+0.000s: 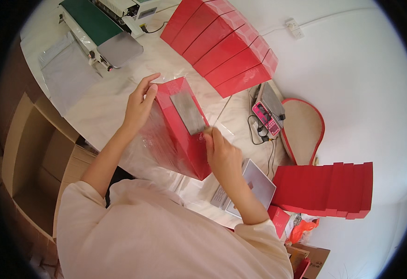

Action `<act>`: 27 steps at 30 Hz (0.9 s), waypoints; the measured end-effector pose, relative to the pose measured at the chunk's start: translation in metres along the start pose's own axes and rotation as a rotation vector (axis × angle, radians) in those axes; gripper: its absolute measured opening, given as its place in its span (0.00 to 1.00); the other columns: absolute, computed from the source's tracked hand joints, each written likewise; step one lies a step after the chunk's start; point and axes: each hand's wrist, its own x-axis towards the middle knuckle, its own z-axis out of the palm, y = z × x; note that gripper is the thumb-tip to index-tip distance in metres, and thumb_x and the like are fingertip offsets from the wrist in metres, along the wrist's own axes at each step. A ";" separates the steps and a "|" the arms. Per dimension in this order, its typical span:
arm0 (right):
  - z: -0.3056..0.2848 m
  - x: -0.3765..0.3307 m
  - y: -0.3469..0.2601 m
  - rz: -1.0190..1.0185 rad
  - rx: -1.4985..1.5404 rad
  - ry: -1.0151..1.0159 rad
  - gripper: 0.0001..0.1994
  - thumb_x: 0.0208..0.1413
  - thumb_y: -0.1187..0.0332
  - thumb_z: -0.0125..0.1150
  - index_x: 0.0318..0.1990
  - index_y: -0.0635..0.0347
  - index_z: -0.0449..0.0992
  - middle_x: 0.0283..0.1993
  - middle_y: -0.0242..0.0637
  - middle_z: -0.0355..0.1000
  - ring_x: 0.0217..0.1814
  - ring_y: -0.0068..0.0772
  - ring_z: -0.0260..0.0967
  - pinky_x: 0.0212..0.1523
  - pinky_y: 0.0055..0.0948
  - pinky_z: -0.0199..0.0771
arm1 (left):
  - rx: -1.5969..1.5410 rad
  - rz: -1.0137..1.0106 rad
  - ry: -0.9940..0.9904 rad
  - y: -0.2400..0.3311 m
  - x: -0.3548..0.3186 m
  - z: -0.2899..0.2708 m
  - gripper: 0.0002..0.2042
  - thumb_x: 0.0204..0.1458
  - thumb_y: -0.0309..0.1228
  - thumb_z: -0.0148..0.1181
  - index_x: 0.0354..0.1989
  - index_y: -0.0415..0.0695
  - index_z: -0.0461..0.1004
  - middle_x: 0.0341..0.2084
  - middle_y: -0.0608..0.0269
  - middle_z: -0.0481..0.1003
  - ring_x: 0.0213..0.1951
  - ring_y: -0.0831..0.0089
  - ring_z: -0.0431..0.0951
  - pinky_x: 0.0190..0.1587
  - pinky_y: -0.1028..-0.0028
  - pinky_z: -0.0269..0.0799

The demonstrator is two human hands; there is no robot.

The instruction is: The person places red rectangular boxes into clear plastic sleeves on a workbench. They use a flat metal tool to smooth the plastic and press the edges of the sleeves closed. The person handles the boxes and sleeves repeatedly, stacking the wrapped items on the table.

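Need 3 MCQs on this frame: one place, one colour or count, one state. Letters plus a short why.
1. Where is the row of red boxes?
A. on the table's far side
B. on the floor
C. in the cardboard carton

2. What colour is the belt of the sealing machine?
A. blue
B. green
C. yellow

3. How is the red box in hand?
A. lying flat, untouched
B. held by both hands inside a clear plastic bag
C. stacked on the scale

A: the row lies on the white table beyond the hands.
B: the belt is green.
B: left hand and right hand hold it, clear plastic bag around it.
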 end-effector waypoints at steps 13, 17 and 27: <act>0.033 0.060 0.010 -0.073 0.148 0.077 0.09 0.64 0.63 0.54 0.35 0.57 0.71 0.18 0.40 0.72 0.17 0.43 0.71 0.17 0.35 0.68 | 0.142 0.142 0.043 -0.007 0.007 0.006 0.24 0.63 0.30 0.45 0.68 0.47 0.53 0.30 0.65 0.68 0.35 0.76 0.67 0.44 0.75 0.65; 0.007 0.008 0.016 0.028 0.217 0.025 0.07 0.63 0.63 0.54 0.38 0.57 0.72 0.21 0.41 0.73 0.19 0.45 0.71 0.18 0.37 0.68 | 0.261 0.215 0.069 -0.003 0.006 0.015 0.25 0.63 0.29 0.42 0.69 0.50 0.52 0.33 0.61 0.72 0.35 0.73 0.70 0.44 0.73 0.66; -0.050 -0.134 0.019 0.184 0.166 -0.059 0.13 0.60 0.64 0.60 0.49 0.58 0.73 0.21 0.35 0.71 0.16 0.39 0.68 0.14 0.35 0.63 | 0.402 0.223 0.083 0.001 0.005 0.013 0.26 0.59 0.28 0.38 0.68 0.53 0.57 0.41 0.55 0.74 0.37 0.68 0.72 0.46 0.71 0.67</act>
